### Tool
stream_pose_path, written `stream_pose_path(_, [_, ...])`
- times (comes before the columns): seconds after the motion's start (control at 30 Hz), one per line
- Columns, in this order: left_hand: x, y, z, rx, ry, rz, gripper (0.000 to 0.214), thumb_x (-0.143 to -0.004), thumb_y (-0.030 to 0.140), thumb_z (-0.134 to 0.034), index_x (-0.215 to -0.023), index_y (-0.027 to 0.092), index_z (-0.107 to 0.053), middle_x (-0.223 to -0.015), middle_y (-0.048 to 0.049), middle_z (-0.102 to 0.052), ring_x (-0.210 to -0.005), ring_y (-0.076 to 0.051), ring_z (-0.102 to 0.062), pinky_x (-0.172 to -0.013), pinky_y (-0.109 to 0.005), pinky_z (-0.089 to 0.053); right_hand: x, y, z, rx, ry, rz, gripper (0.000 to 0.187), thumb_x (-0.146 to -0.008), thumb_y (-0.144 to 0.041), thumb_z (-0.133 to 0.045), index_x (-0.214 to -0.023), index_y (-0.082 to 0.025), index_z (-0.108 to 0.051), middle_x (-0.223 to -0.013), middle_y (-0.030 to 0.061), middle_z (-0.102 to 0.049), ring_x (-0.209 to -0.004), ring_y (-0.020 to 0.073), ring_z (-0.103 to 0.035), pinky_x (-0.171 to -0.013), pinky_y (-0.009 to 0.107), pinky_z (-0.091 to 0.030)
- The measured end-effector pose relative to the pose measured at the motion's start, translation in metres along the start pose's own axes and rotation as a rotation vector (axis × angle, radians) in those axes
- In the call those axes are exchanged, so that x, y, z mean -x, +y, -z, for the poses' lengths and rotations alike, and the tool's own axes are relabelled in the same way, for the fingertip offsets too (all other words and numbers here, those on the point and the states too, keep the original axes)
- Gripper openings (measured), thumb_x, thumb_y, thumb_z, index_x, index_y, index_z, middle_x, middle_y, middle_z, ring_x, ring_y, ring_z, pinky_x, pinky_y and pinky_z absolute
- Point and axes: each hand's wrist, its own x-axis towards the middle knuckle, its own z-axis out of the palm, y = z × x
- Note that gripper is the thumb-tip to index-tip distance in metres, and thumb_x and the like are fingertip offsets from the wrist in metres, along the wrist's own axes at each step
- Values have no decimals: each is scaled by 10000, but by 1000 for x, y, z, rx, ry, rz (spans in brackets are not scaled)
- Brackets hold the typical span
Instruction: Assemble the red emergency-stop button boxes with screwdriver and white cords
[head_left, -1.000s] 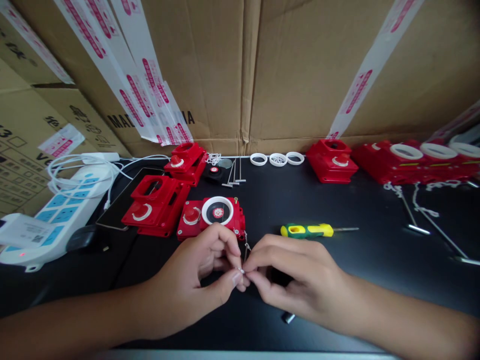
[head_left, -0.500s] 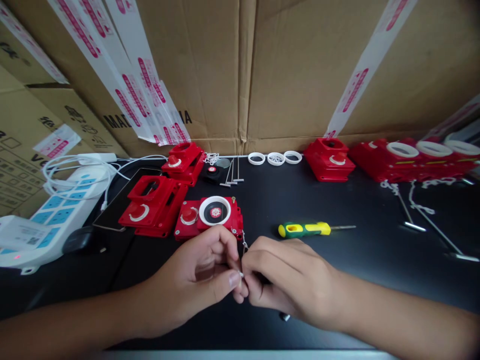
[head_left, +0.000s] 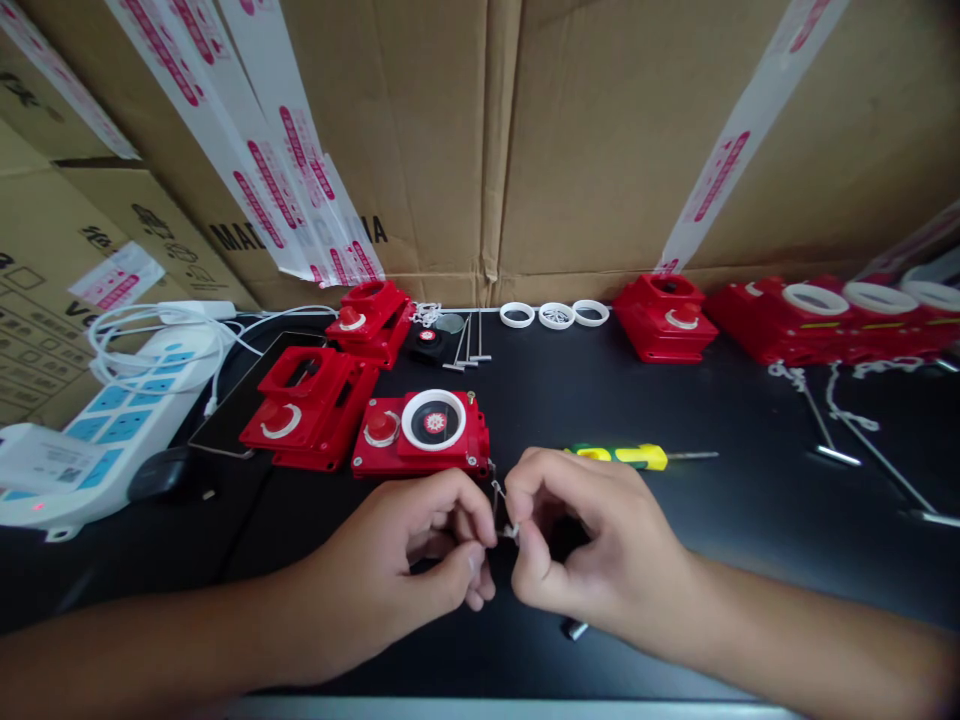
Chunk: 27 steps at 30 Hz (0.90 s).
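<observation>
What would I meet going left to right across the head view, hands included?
Power strip, leftmost red housing, left hand, thin white cord, right hand, row of red housings with white rings.

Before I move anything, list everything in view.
Cord: one, white, front centre.
White-ringed units: at least four, red, centre and far right.
Open housings: three, red, left and back right.
Loose rings: three, white, back middle.
Screwdriver: one, yellow-green, centre right.
T-rods: at least five, silver, back and right.
Metal tip: one, silver, front centre.
Emblem part: one, black, back middle.
Other cords: several, white, back and right.
Power strip: one, white-blue, left.
Cable: uncounted, white, left.
Adapter: one, white, left.
Plug: one, black, left.
Panel: one, black, left.
Boxes: several, brown, back and left.
Tape strips: several, white-magenta, on boxes.
Table: one, black, beneath.
Left hand: one, bare, front left.
Right hand: one, bare, pinching the cord.
</observation>
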Motion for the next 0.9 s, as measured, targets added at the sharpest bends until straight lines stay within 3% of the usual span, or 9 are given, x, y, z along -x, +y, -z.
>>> stream_pose_path(0.13, [0,1,2,5,-10,-5,100,-1040,149,-665,-1082,210,-597,-900,19,-706,-836,-146,-741,-835,-303,-587,2,1,1,-206,-45,-208,170,-774,-85,-637,-821,-228,-558,-693,-60,-613,-526,69,-555,-487,171,-440])
stream_pose_path(0.37, [4,10,7,-85,-8,-19,15,-1108,222,-592,-1095,214,-594,-861,15,-690,-819,-156,-691,-799,-300,-532,1,2,14,-414,-104,-367,161,-935,-183,-582,-848,-250,-464,-796,-48,-579,-552,89,-580,-529,236,-477])
stream_pose_path(0.47, [4,8,7,-99,-32,-22,175,-1055,171,-624,-1223,221,-635,-825,49,-640,-816,-158,-698,-809,-296,-541,-1,2,19,-467,-110,-381,171,-979,-219,-553,-852,-251,-443,-830,-43,-581,-567,85,-563,-546,240,-480])
stream_pose_path(0.57, [2,7,8,-174,-65,-1,256,-1040,156,-596,-1262,225,-704,-826,41,-660,-793,-156,-695,-775,-277,-549,0,3,22,-434,-104,-354,184,-992,-223,-547,-842,-251,-443,-827,-35,-573,-581,95,-546,-554,253,-476])
stream_pose_path(0.63, [1,10,9,-298,-81,6,231,-1034,133,-555,-1106,212,-760,-831,18,-709,-759,-148,-682,-722,-253,-529,1,5,25,-354,-93,-284,210,-1009,-234,-541,-831,-255,-431,-801,-33,-558,-590,106,-516,-554,262,-450])
stream_pose_path(0.73, [2,18,10,-468,-136,-108,250,-920,37,-543,-825,197,-709,-831,-1,-745,-761,-145,-691,-726,-238,-520,0,8,32,-229,-64,-145,256,-1069,-307,-508,-836,-255,-418,-799,-26,-540,-626,122,-471,-560,270,-407])
stream_pose_path(0.9, [8,30,7,-634,-301,-254,211,-797,31,-558,-832,221,-643,-786,6,-722,-707,-162,-667,-727,-263,-542,-8,9,41,-37,39,-101,319,-1060,-180,-620,-811,-249,-432,-785,-46,-523,-657,107,-452,-593,248,-394])
